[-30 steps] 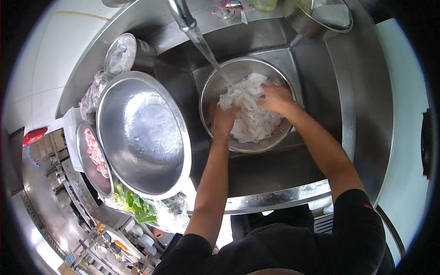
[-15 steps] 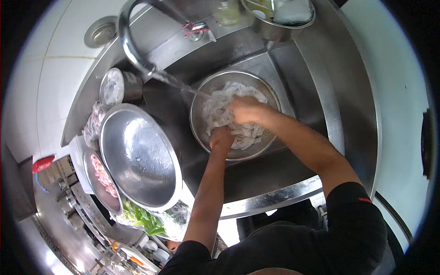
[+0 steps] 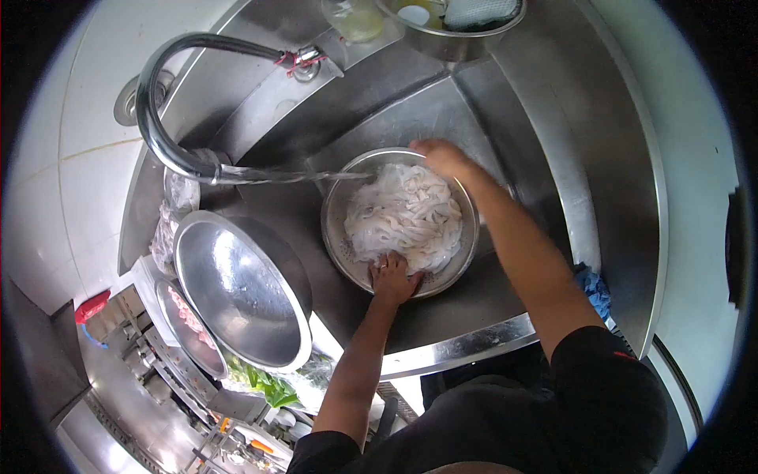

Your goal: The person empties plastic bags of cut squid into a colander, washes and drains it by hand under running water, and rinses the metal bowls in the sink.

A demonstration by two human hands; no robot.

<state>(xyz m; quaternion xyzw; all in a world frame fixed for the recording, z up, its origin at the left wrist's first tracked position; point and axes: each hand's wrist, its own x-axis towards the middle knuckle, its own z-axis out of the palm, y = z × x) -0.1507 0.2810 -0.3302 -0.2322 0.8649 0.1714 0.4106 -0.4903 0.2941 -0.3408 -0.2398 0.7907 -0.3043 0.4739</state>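
A round metal colander (image 3: 335, 246) with small holes sits in the steel sink. Pale white, wet-looking strips (image 3: 407, 209), whose kind I cannot make out for sure, are heaped inside it. My left hand (image 3: 391, 276) lies with fingers spread on the near edge of the heap, inside the rim. At the far right rim, my right hand (image 3: 444, 158) has its fingers curled over the edge; it is slightly blurred. From the curved faucet (image 3: 150, 118) a stream of water (image 3: 292, 175) runs into the colander's left side.
Left of the sink stand a large steel bowl (image 3: 237, 292), a bowl of pink meat pieces (image 3: 189, 318) and green leafy vegetables (image 3: 272, 387). A metal pot (image 3: 454, 46) with a scrubbing cloth sits at the back, near a jar (image 3: 353, 20). A blue cloth (image 3: 594, 292) hangs right.
My right hand has come out of the strips to the colander's far rim. My left hand has flattened and spread on the strips. The camera view has shifted.
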